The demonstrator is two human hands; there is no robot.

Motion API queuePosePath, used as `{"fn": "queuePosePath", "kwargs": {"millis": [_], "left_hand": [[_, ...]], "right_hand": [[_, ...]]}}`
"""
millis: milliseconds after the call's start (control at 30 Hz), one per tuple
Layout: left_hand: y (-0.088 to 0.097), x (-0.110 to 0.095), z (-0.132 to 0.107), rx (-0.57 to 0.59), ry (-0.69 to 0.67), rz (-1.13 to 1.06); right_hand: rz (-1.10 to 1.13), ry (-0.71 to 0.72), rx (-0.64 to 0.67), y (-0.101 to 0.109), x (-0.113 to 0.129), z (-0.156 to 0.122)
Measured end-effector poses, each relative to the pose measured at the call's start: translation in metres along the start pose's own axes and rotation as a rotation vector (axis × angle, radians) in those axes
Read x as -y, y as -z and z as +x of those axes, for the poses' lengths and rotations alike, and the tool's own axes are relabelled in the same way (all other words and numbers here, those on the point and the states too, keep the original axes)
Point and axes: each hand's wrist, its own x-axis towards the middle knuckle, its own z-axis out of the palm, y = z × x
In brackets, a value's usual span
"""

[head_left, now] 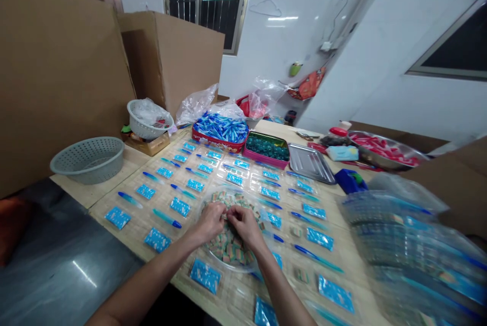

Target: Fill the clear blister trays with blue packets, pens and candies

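Hands: our left hand (pixel 207 223) and right hand (pixel 245 225) nearly closed, held item too small to tell | Place: over wrapped pieces (pixel 228 245) in round clear tray (pixel 243 268) on desk (pixel 102 189) | Risk: slipping fingers could drop pieces onto blue sachets (pixel 206 276)

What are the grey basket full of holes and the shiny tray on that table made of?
The grey basket looks like moulded plastic: matt, with an even, cast-looking pattern of small holes. The shiny tray looks like stainless steel, judging by its bright reflections and thin rim, though another polished metal is possible.
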Motion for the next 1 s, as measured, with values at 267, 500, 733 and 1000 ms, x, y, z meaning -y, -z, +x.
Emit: {"fn": "queuePosePath", "kwargs": {"millis": [267,500,733,1000], "left_hand": [[0.010,-0.005,0.001,-0.013,0.110,-0.295],[0.012,-0.007,-0.001,0.146,0.285,-0.828],[0.013,-0.011,0.003,0.209,0.337,-0.928],[0.019,-0.012,0.002,0.100,0.413,-0.898]], "right_hand": [[0.116,0.052,-0.002,0.008,0.017,-0.008],[0.033,0.082,0.054,0.025,0.034,-0.013],[0.083,0.078,0.060,0.033,0.037,-0.011],[0.176,-0.170,-0.265,0.151,-0.038,0.028]]}}
